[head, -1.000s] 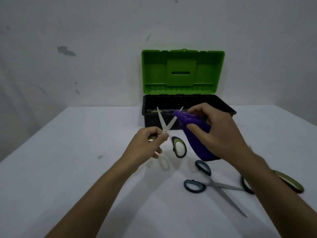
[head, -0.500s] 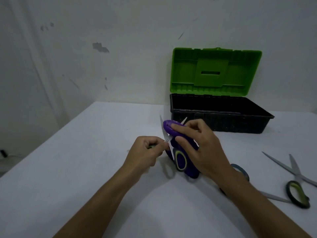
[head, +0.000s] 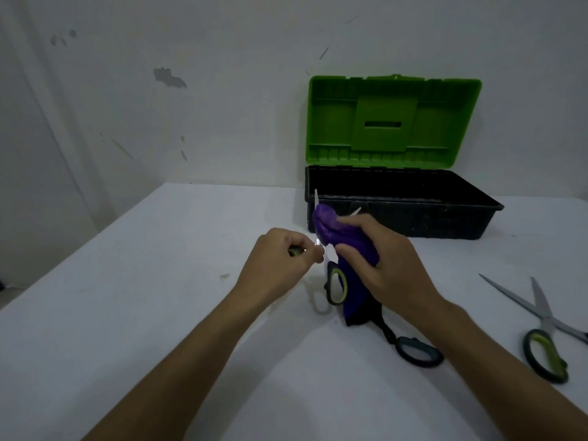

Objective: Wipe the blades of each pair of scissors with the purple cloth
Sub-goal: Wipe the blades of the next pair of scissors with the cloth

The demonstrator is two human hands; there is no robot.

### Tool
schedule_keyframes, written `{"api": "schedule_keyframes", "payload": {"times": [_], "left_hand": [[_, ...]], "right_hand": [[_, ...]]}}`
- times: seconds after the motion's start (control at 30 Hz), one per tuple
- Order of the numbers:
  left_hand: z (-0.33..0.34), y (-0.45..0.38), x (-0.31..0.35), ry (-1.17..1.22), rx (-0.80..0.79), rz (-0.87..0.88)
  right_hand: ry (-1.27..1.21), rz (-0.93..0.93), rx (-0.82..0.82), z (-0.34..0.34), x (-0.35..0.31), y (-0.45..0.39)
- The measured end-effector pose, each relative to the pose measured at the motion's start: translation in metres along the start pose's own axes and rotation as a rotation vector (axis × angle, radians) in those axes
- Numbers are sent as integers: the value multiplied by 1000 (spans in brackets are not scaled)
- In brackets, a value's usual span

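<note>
above the white table [head: 133, 313], the left hand [head: 276, 265] curls around one handle of an opened pair of green-handled scissors [head: 334, 286], blades pointing up and apart. the right hand [head: 391, 265] pinches the purple cloth [head: 337, 237] around the blades, thumb below and fingers over the top, with one blade tip poking out above the cloth. behind them sits a black toolbox [head: 413, 214] with its green lid [head: 393, 120] up. another green-handled pair [head: 541, 329] lies open at far right; a grey-handled pair [head: 413, 351] lies partly under the right forearm.

White table [head: 127, 313]: open toolbox [head: 401, 214] at back, 2 scissors lying right: blue-handled [head: 416, 351], green-handled [head: 541, 329].
</note>
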State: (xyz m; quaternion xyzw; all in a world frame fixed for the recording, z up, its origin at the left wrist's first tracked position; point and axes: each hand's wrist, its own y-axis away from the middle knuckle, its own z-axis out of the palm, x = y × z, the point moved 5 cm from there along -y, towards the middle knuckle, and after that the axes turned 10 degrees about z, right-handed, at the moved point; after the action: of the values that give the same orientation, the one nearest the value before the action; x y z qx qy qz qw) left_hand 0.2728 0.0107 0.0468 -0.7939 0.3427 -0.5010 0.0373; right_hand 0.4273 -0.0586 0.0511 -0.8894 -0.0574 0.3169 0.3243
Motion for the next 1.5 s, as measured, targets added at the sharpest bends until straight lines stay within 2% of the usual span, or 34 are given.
{"api": "schedule_keyframes", "payload": {"times": [0.1, 0.23, 0.37, 0.47, 0.53, 0.63, 0.67, 0.77, 0.9, 1.0, 1.1, 1.17, 1.3, 1.43, 1.5], "left_hand": [[3, 7, -4, 5, 26, 37], [-2, 10, -4, -20, 53, 96], [-1, 14, -11, -49, 23, 66], [4, 16, -18, 35, -10, -21], [8, 17, -21, 69, -14, -64], [11, 19, -21, 114, -8, -83], [11, 19, -22, 129, 7, -86], [9, 18, -24, 172, 34, -92], [14, 18, -27, 176, -3, -104], [12, 17, -28, 175, 20, -108], [2, 14, -28, 222, 65, -136], [-3, 13, -26, 267, 60, -124], [-2, 15, -17, 310, 21, -72], [2, 16, -22, 235, 15, -98], [3, 16, -24, 203, 24, -114]], "right_hand": [[53, -89, 54, 3, -2, 5], [127, -116, 108, 0, -3, 4], [194, 24, 198, -15, 16, -5], [192, 88, 289, -34, 26, -5], [179, 16, 209, -28, 17, -1], [248, -84, -72, 7, 2, 9], [302, -105, -112, 15, 2, 10], [350, -79, -10, 11, 10, 4], [334, 65, 139, -10, 28, -4], [283, 26, 73, -7, 16, 1], [287, -108, -106, 12, 1, 10], [332, -140, -163, 19, -1, 12], [415, -135, -44, 7, 2, 4], [455, 22, 117, -13, 16, -4], [429, -1, 116, -17, 14, -1]]}}
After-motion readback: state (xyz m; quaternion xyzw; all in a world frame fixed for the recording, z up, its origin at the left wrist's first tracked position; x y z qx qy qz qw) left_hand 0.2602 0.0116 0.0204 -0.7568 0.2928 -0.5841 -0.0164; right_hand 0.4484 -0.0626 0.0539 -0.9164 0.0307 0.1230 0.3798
